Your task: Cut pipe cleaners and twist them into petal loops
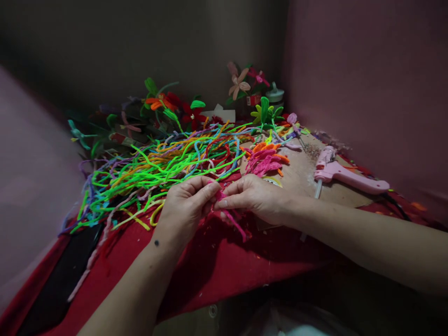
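My left hand (187, 205) and my right hand (254, 196) meet at the middle of the view, both pinched on a pink pipe cleaner (231, 219) whose loose end hangs down over the red cloth (217, 266). Just beyond my hands lies a big tangle of loose pipe cleaners (157, 168), green, orange, blue and purple. A small heap of bent pink and orange pipe-cleaner pieces (266, 161) sits to the right of the tangle.
A pink glue gun (346, 177) lies on a brown board (301, 175) at the right. Finished pipe-cleaner flowers (241, 84) stand at the back by a white-lidded jar (275, 95). A dark flat object (66, 275) lies at the lower left. Walls close in on both sides.
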Available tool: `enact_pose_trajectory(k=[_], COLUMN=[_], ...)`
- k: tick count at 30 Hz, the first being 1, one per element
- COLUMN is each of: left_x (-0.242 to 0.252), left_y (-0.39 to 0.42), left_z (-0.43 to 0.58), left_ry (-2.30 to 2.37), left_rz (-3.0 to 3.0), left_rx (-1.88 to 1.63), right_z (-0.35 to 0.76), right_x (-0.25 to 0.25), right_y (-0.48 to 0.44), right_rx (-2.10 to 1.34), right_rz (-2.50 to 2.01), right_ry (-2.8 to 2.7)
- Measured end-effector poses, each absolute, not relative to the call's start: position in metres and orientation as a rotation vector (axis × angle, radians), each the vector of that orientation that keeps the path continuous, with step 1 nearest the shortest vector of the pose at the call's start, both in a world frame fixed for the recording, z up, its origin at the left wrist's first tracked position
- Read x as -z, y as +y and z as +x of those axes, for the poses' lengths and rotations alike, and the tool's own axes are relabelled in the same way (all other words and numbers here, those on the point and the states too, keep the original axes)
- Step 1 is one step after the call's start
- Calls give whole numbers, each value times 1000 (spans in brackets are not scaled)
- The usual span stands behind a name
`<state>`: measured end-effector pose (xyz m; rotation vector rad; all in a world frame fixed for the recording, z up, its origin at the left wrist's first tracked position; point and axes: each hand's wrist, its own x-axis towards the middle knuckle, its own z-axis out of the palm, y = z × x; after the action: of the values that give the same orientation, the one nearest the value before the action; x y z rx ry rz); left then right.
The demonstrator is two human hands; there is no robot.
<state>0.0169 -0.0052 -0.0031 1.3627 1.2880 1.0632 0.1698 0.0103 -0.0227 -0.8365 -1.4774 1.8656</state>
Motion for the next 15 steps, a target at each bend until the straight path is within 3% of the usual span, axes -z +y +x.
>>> enact_pose_trajectory(k=[7,15], left_x=[2,3], left_y=[-9,-7], left_z=[20,16], left_ry=[1456,1289], left_rz=[1563,1331], left_rx=[-1109,-1106], right_z=[168,170], right_x=[20,26], right_y=[7,12], right_rx=[-1754,-2033], right_rz=[-888,-673], right_ry=[-1555,-1327])
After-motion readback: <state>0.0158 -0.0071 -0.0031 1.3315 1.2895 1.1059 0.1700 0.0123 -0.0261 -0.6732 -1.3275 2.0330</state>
